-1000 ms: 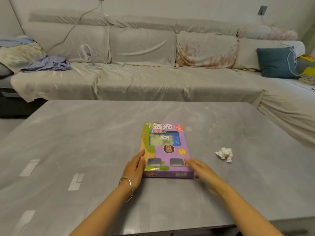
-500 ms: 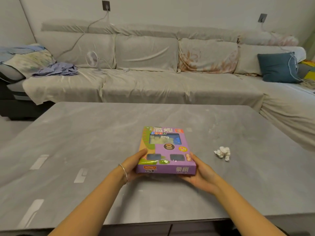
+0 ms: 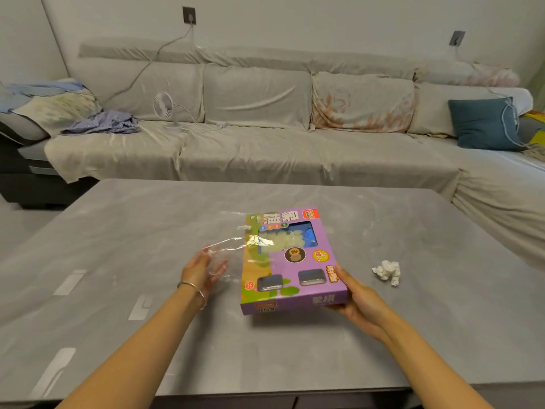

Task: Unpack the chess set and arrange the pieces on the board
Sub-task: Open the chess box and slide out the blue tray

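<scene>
A purple chess set box (image 3: 306, 240) with a clear window showing pale and blue pieces is held tilted just above the grey table (image 3: 132, 231). My right hand (image 3: 359, 302) grips its near right corner, thumb on top. My left hand (image 3: 200, 270) is off the box, to its left, and holds a sheet of clear plastic wrap (image 3: 233, 246). The wrap stretches from that hand to the box's left edge. No board or loose pieces are in sight.
A crumpled white tissue (image 3: 387, 271) lies on the table right of the box. A long covered sofa (image 3: 265, 149) runs behind the table, with a small fan (image 3: 163, 106), clothes (image 3: 103, 124) and a blue cushion (image 3: 483, 125) on it.
The box was lifted off the table with both hands. My left hand has since let go of its left side and moved left, drawing clear wrap away; the right hand keeps the box.
</scene>
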Demonstrator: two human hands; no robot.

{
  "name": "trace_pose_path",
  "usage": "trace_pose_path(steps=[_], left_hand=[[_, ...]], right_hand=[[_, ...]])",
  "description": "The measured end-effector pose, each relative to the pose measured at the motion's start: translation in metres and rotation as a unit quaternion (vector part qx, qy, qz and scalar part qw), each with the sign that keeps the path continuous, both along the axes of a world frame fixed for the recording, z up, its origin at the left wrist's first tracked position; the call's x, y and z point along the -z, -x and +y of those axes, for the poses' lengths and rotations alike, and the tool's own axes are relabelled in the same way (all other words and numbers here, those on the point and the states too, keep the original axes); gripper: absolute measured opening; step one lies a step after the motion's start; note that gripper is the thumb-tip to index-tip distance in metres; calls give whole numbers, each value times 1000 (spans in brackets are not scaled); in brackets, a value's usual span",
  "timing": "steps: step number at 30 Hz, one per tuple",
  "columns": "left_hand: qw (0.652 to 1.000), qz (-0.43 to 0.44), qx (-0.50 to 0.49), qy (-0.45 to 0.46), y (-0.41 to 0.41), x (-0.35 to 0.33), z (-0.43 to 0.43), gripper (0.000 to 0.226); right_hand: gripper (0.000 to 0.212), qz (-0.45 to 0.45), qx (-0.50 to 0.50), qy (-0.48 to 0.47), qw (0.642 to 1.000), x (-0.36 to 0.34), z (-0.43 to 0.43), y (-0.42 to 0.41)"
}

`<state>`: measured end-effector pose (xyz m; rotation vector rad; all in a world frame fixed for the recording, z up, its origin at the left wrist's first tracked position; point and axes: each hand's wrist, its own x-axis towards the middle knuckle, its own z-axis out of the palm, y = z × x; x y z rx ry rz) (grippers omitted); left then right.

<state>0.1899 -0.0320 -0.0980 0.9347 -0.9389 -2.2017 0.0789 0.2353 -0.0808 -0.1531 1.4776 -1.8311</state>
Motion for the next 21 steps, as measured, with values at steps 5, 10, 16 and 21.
trace_pose_path(steps=[5, 10, 16, 21], left_hand=[[998, 21, -49, 38, -17, -19, -38, 40], [996, 41, -31, 75, -30, -34, -58, 44], [983, 58, -7, 173, -44, -57, -55, 44], [973, 40, 52, 222, -44, -79, -33, 37]], right_hand=[[29, -3, -23, -23, 999, 10, -8, -5], [28, -42, -21, -14, 999, 17, -19, -11], [32, 7, -46, -76, 996, 16, -20, -17], [32, 71, -42, -124, 989, 2, -7, -21]])
